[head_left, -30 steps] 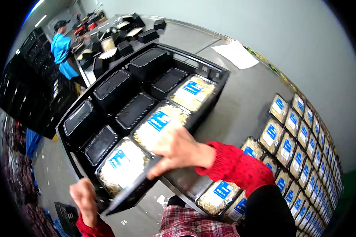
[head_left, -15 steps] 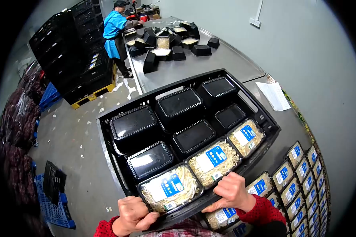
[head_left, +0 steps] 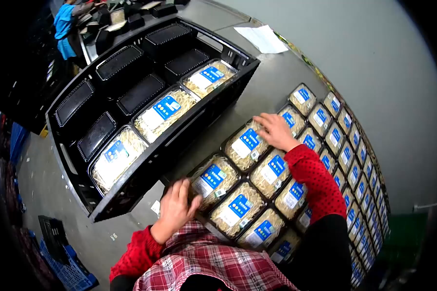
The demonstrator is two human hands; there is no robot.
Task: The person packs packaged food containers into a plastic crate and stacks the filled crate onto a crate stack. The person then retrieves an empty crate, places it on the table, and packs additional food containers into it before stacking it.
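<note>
My left hand [head_left: 176, 207] is open beside the left edge of a clear-topped pack of bean sprouts [head_left: 213, 182] with a blue and white label. My right hand [head_left: 277, 131], fingers spread, lies at the far right corner of the neighbouring bean sprout pack [head_left: 247, 145]. Whether either hand bears on its pack I cannot tell. Left of both hands is a black plastic crate [head_left: 179, 139]. Inside it, a row of labelled sprout packs [head_left: 162, 112] faces up along the near side, with upside-down black trays [head_left: 141, 93] behind.
Rows of more sprout packs [head_left: 344, 155] cover the metal table to my right. A white paper sheet [head_left: 262, 39] lies near the wall. Beyond the crate, a co-worker in blue [head_left: 64, 22] stands by a heap of black trays [head_left: 133, 21]. A blue pallet [head_left: 70, 264] is on the floor.
Both hands have let go of the crate's near rim and moved over to the packs on the table. My view has turned right, so the crate now sits further left.
</note>
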